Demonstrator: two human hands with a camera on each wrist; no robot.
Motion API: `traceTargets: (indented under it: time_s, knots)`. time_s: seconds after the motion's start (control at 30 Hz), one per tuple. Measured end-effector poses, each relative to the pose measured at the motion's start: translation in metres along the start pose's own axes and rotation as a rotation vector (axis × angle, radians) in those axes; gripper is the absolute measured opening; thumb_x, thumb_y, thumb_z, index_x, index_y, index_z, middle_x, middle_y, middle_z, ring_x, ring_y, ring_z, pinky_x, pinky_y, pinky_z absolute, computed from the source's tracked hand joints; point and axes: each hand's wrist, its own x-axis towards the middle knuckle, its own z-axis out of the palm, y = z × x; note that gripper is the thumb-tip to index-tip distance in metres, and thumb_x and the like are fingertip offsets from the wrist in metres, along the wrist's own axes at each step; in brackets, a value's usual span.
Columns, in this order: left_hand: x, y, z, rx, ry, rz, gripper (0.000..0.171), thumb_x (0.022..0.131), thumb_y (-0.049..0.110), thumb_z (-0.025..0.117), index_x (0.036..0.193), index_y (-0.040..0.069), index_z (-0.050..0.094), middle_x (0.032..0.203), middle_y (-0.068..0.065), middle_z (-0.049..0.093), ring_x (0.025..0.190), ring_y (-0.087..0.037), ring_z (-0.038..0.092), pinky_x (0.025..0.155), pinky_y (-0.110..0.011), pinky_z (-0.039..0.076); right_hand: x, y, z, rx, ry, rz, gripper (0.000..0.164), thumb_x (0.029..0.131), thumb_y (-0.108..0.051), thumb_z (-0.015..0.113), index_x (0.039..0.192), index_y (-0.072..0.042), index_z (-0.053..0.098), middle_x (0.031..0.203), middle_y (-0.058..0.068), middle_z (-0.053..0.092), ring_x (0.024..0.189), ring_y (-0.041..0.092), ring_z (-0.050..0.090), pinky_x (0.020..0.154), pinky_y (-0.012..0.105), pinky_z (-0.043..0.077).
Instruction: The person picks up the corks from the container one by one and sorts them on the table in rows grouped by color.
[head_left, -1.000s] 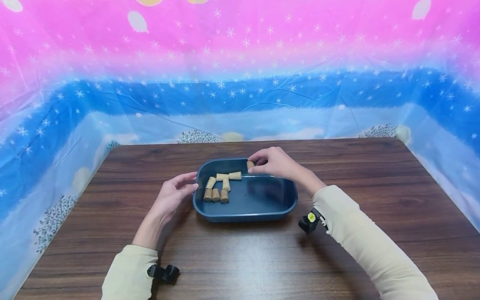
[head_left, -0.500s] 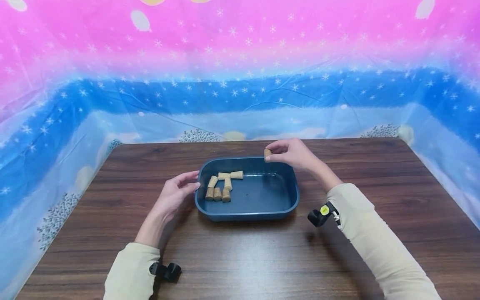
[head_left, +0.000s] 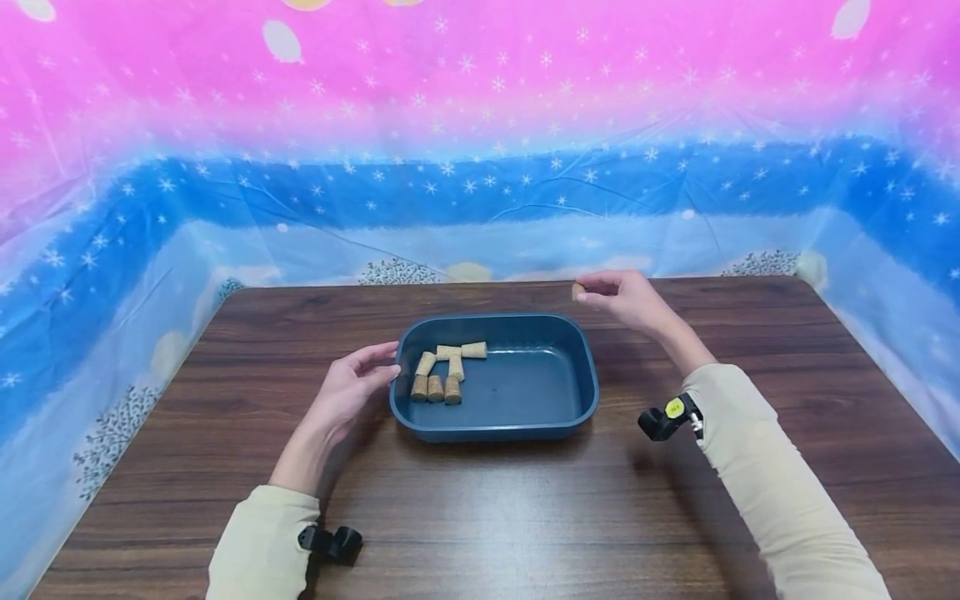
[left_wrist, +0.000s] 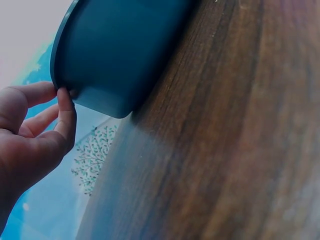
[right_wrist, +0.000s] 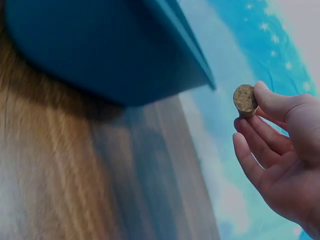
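Note:
A dark blue rectangular tub [head_left: 495, 432] stands on the table in the head view. Several tapered corks [head_left: 453, 390] lie at its left end, some darker brown, others paler. At the tub's left rim, my left hand [head_left: 348, 389] holds the edge with thumb and fingertips, also seen in the left wrist view. My right hand [head_left: 630, 300] is beyond the tub's back right corner, raised above the table. It pinches one brown cork [right_wrist: 245, 100] between thumb and fingertips, with the round end showing in the right wrist view.
The brown wood-grain table [head_left: 480, 517] extends around the tub on every side. A pink and blue snowflake-patterned cloth [head_left: 480, 183] hangs behind and along both sides. Each wrist carries a black camera mount [head_left: 663, 419].
My right hand has lifted the cork out over the tub's back rim and carried it right and away. My left hand stays at the left rim; the other corks lie as before.

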Motion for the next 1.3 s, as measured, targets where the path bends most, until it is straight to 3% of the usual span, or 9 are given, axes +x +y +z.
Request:
traceTargets:
  time_s: [0.2, 0.5, 0.73, 0.97, 1.3]
  knots:
    - [0.0, 0.0, 0.0, -0.001, 0.001, -0.003, 0.045, 0.097, 0.008, 0.058, 0.139, -0.004, 0.047, 0.138, -0.02, 0.049, 0.117, -0.027, 0.052, 0.094, -0.023, 0.046, -0.004, 0.02, -0.001, -0.037, -0.018, 0.037, 0.042, 0.096, -0.015, 0.062, 0.132, 0.005, 0.054, 0.124, 0.023, 0.059, 0.111, 0.035, 0.057, 0.091, 0.049, 0.048]
    - [0.0, -0.002, 0.0, 0.003, -0.002, -0.007, 0.045, 0.097, 0.009, 0.058, 0.139, -0.003, 0.048, 0.139, -0.018, 0.048, 0.115, -0.024, 0.053, 0.094, -0.023, 0.045, -0.011, 0.053, 0.008, -0.017, -0.034, 0.156, 0.044, 0.095, -0.02, 0.064, 0.132, 0.001, 0.056, 0.124, 0.021, 0.06, 0.108, 0.032, 0.057, 0.093, 0.046, 0.046]
    - [0.001, -0.002, 0.0, 0.0, 0.0, 0.005, 0.045, 0.097, 0.008, 0.058, 0.138, -0.004, 0.048, 0.138, -0.019, 0.049, 0.113, -0.022, 0.054, 0.092, -0.022, 0.046, -0.015, 0.07, 0.008, -0.008, -0.035, 0.16, 0.046, 0.093, -0.022, 0.067, 0.13, 0.003, 0.058, 0.123, 0.023, 0.06, 0.114, 0.034, 0.053, 0.096, 0.048, 0.042]
    - [0.001, -0.002, 0.0, -0.007, 0.001, 0.007, 0.045, 0.097, 0.007, 0.058, 0.138, -0.004, 0.047, 0.139, -0.019, 0.049, 0.11, -0.018, 0.055, 0.09, -0.02, 0.046, -0.017, 0.079, 0.011, 0.047, -0.027, 0.191, 0.049, 0.09, -0.026, 0.07, 0.13, 0.0, 0.059, 0.124, 0.021, 0.059, 0.115, 0.034, 0.051, 0.096, 0.047, 0.042]
    - [0.0, -0.002, 0.0, -0.013, -0.002, -0.002, 0.045, 0.097, 0.008, 0.058, 0.139, -0.004, 0.047, 0.139, -0.019, 0.048, 0.115, -0.023, 0.052, 0.091, -0.02, 0.046, -0.019, 0.082, 0.011, 0.065, -0.035, 0.181, 0.05, 0.09, -0.027, 0.07, 0.13, 0.0, 0.058, 0.127, 0.021, 0.058, 0.118, 0.033, 0.05, 0.097, 0.046, 0.042]
